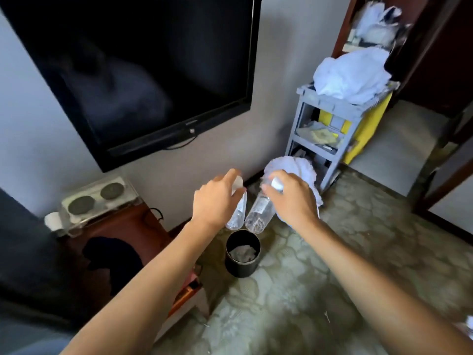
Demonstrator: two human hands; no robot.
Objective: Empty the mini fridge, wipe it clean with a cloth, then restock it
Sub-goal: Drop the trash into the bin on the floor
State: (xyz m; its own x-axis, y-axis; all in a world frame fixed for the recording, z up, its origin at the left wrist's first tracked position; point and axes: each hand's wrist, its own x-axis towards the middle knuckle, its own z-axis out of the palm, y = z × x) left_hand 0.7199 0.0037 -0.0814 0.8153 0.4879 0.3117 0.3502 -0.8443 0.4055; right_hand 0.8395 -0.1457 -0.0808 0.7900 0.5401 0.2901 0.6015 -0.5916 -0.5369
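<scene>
My left hand (217,198) grips the neck end of a clear plastic water bottle (236,216), which hangs bottom-down. My right hand (291,198) grips a second clear bottle (259,216) by its white-capped neck, together with a bunched white cloth (299,167) that spills out behind the fingers. Both bottles hang side by side in the air above a black cylindrical waste bin (242,254) with crumpled paper inside. The mini fridge is not in view.
A wall-mounted black TV (133,67) fills the upper left. A dark wooden desk (115,242) with a clear tray of coasters stands at left. A grey housekeeping cart (332,124) piled with white linen and a yellow bag stands by the wall at right. Patterned carpet covers the floor.
</scene>
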